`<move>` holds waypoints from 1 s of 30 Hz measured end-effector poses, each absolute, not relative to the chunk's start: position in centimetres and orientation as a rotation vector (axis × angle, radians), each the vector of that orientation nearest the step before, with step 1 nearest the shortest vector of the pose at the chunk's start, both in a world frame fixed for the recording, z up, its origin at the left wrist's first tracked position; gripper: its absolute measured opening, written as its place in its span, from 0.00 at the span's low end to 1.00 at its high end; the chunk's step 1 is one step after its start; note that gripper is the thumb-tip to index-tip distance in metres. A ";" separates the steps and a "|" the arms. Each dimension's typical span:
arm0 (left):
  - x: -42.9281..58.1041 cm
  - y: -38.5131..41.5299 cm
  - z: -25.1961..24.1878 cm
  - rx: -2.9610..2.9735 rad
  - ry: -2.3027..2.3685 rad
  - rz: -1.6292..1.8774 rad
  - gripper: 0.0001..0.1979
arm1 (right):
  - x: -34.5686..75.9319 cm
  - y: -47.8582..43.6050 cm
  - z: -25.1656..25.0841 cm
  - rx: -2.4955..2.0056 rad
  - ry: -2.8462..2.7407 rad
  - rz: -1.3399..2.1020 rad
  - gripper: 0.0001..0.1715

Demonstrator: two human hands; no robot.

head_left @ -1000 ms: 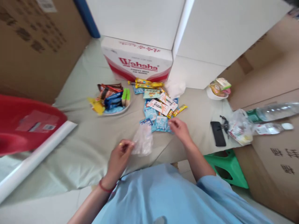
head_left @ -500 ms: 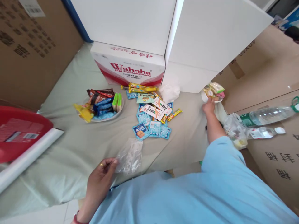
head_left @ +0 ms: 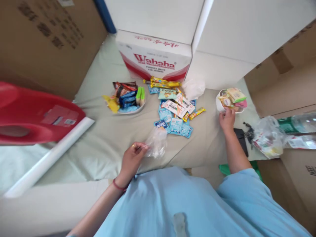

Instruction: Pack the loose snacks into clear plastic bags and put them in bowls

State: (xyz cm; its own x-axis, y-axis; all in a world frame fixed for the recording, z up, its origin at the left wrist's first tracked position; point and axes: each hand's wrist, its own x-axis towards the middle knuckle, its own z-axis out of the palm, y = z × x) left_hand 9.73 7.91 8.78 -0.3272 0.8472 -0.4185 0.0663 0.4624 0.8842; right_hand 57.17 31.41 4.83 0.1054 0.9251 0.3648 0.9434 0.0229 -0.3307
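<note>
My left hand point(head_left: 132, 158) pinches the edge of a clear plastic bag point(head_left: 156, 143) just above the pale green tablecloth point(head_left: 98, 144). My right hand point(head_left: 227, 119) is stretched out to a white bowl point(head_left: 219, 102) heaped with small snack packets point(head_left: 232, 97), its fingers curled against the bowl's near side. Whether they hold anything is hidden. Between the hands lies a loose pile of blue, white and yellow snack sachets point(head_left: 175, 113). A plate point(head_left: 132, 110) with darker wrapped snacks sits to the left of the pile.
White cartons and a Wahaha box point(head_left: 154, 61) stand at the back, brown cardboard boxes at both sides. A red plastic object point(head_left: 37, 115) and a white roll point(head_left: 49, 158) lie at left. A black phone point(head_left: 240, 140), a bag of wrappers point(head_left: 268, 138) and bottles point(head_left: 298, 123) are at right.
My right hand left the sachet pile and reached out to the white bowl at right, where it stays. My left hand has kept hold of the plastic bag.
</note>
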 end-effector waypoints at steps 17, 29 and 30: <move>10.6 6.1 8.0 0.696 1.386 1.276 0.20 | 28.1 15.8 6.5 -1.268 -1.815 0.947 0.26; 10.6 7.8 8.9 0.814 1.472 1.108 0.19 | 27.9 15.4 7.2 -0.989 -2.053 0.947 0.11; 10.6 7.9 8.9 0.801 1.455 1.130 0.18 | 28.0 15.3 7.2 -1.001 -2.012 0.979 0.10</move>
State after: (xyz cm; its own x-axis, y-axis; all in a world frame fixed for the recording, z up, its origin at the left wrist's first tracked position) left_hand 10.59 7.88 8.87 -0.1982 0.9207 -0.3362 -0.0977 0.3228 0.9414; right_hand 27.98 15.34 7.21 -0.4754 0.8482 0.2337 0.3393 0.4218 -0.8408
